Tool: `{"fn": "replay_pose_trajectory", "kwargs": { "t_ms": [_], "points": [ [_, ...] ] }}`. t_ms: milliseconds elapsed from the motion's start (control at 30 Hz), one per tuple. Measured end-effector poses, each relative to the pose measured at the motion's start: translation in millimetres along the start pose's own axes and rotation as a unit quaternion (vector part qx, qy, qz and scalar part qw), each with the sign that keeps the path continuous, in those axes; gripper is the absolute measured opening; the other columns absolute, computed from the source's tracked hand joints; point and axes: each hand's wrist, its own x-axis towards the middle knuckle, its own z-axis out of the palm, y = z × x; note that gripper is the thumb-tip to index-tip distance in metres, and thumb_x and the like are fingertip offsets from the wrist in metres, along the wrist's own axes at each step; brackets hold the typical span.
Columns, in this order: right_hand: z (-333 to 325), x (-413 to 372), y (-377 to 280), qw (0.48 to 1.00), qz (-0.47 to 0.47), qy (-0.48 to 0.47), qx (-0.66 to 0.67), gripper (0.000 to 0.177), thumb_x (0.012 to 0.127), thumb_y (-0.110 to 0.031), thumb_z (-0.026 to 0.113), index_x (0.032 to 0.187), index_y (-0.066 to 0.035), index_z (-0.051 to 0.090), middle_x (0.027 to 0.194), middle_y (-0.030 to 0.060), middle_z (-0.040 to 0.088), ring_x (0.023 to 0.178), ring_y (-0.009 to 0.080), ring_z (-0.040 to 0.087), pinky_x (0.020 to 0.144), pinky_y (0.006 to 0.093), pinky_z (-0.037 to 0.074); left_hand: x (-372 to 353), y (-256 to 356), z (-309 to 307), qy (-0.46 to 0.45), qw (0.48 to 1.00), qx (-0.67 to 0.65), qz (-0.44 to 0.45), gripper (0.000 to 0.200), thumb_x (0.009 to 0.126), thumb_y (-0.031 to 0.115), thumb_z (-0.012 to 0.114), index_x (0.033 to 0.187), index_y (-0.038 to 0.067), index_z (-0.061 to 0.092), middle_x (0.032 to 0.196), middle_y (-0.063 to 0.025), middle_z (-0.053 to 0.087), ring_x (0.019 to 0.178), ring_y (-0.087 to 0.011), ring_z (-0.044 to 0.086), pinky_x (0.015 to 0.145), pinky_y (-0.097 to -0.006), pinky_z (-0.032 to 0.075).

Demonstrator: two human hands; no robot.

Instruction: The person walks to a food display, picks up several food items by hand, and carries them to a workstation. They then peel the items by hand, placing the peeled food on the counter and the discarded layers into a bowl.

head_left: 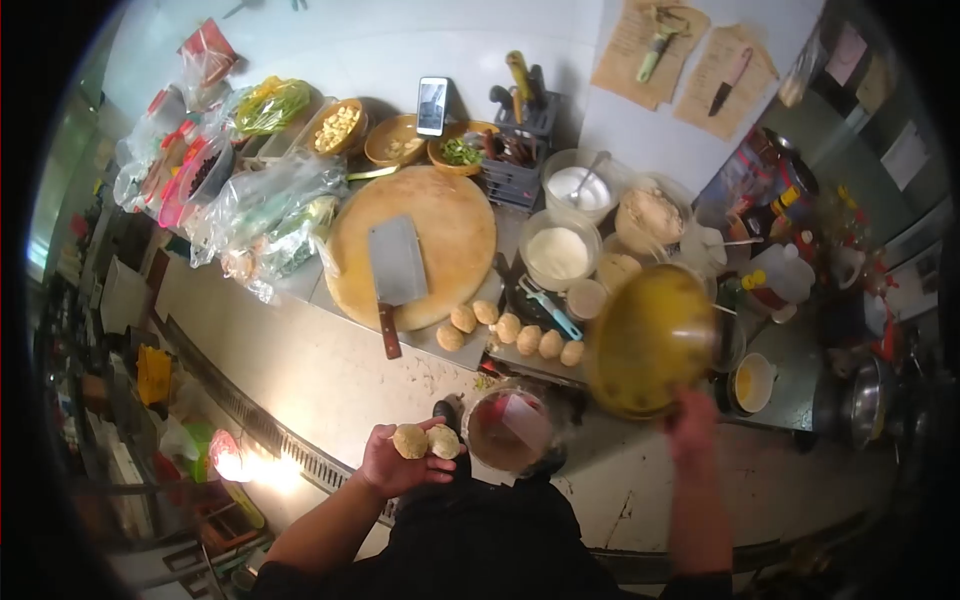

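Note:
Two potatoes, a tan one (409, 441) and a paler one (443, 442), rest in my left hand (388, 466), palm up with the fingers curled under them. My right hand (692, 418) grips the near rim of a yellow basin (650, 340), tilted over the right side of the counter and smeared by motion. Several more potatoes (528, 340) lie in a row along the counter's front edge. Behind them is a peeler (550, 308) with a light blue handle. Below the counter, between my hands, stands a round bin (510, 428).
A cleaver (398, 262) lies on a round wooden chopping board (460, 220), its handle past the front edge. Tubs of white powder (557, 253) stand at the back right. A phone (432, 106) leans on the wall behind small bowls. Plastic bags (270, 205) crowd the left.

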Motion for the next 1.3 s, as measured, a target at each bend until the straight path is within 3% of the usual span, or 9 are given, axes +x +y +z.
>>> {"fn": "replay_pose_trajectory", "kwargs": {
  "t_ms": [67,133,200,367,500,600,800,1100,1300],
  "points": [
    [97,-24,1,0.994,0.08,-0.075,-0.002,0.023,0.094,-0.022,0.059,0.099,-0.001,0.066,0.083,0.006,0.068,0.063,0.0146,0.064,0.05,0.0295,0.052,-4,27,-18,-0.031,0.999,-0.002,-0.015,0.083,0.078,0.057,0.059,0.146,0.013,0.042,0.142,-0.0365,0.042,0.11,-0.0419,0.063,0.097,-0.0562,0.048],
    [172,-21,42,0.984,0.147,-0.089,0.041,0.023,0.095,-0.021,0.057,0.101,0.0,0.065,0.083,0.0086,0.069,0.063,0.0163,0.066,0.049,0.0291,0.051,-8,59,-36,-0.063,0.997,-0.025,-0.033,0.084,0.078,0.053,0.056,0.148,0.011,0.037,0.142,-0.0363,0.042,0.112,-0.0414,0.063,0.1,-0.0557,0.047],
    [230,-6,86,0.969,0.176,-0.168,0.04,0.024,0.096,-0.02,0.056,0.101,0.001,0.064,0.079,0.0109,0.068,0.059,0.0181,0.066,0.047,0.0283,0.048,-15,90,-51,-0.074,0.996,-0.039,-0.037,0.082,0.079,0.051,0.056,0.149,0.011,0.037,0.142,-0.0356,0.043,0.112,-0.0414,0.063,0.098,-0.0562,0.048],
    [344,15,145,0.983,0.154,-0.1,-0.008,0.024,0.097,-0.02,0.053,0.092,0.002,0.061,0.074,0.0126,0.067,0.057,0.0201,0.065,0.048,0.0292,0.045,-33,161,-80,-0.051,0.998,-0.001,-0.032,0.083,0.078,0.053,0.057,0.148,0.012,0.038,0.141,-0.0339,0.045,0.111,-0.0408,0.064,0.096,-0.0562,0.049],
    [368,3,157,0.982,0.177,-0.071,-0.013,0.024,0.098,-0.019,0.051,0.09,0.002,0.059,0.075,0.0131,0.067,0.056,0.0204,0.065,0.049,0.0287,0.046,-49,186,-101,-0.039,0.999,-0.002,-0.013,0.084,0.076,0.057,0.06,0.145,0.013,0.042,0.139,-0.0372,0.044,0.108,-0.041,0.064,0.095,-0.058,0.049],
    [373,-11,165,0.984,0.177,-0.02,0.021,0.024,0.098,-0.019,0.05,0.093,0.003,0.059,0.076,0.0143,0.068,0.056,0.021,0.066,0.048,0.0296,0.046,-55,193,-117,-0.044,0.999,-0.029,-0.013,0.086,0.075,0.056,0.06,0.146,0.012,0.039,0.14,-0.0342,0.046,0.11,-0.0404,0.064,0.094,-0.0563,0.05],
    [365,-32,131,0.975,0.204,0.001,-0.085,0.025,0.099,-0.018,0.048,0.099,0.004,0.06,0.079,0.0152,0.068,0.054,0.0204,0.063,0.045,0.03,0.047,-54,200,-127,-0.052,0.997,-0.055,-0.019,0.086,0.076,0.056,0.059,0.147,0.012,0.039,0.139,-0.035,0.046,0.11,-0.0401,0.064,0.094,-0.0555,0.051],
    [397,2,137,0.979,0.187,-0.016,-0.079,0.026,0.099,-0.017,0.047,0.097,0.006,0.06,0.08,0.0162,0.069,0.056,0.0224,0.066,0.044,0.0311,0.049,-41,209,-126,-0.097,0.993,-0.067,-0.029,0.082,0.08,0.055,0.055,0.148,0.012,0.038,0.14,-0.033,0.047,0.112,-0.0401,0.063,0.095,-0.0552,0.05],
    [404,29,154,0.969,0.227,-0.093,-0.038,0.033,0.101,-0.028,0.047,0.103,0.003,0.06,0.081,0.0148,0.069,0.062,0.0209,0.066,0.053,0.0309,0.05,-34,212,-114,-0.103,0.992,-0.058,-0.032,0.083,0.08,0.049,0.058,0.15,0.012,0.035,0.14,-0.0286,0.049,0.117,-0.0398,0.061,0.096,-0.0544,0.05]
  ]
}}
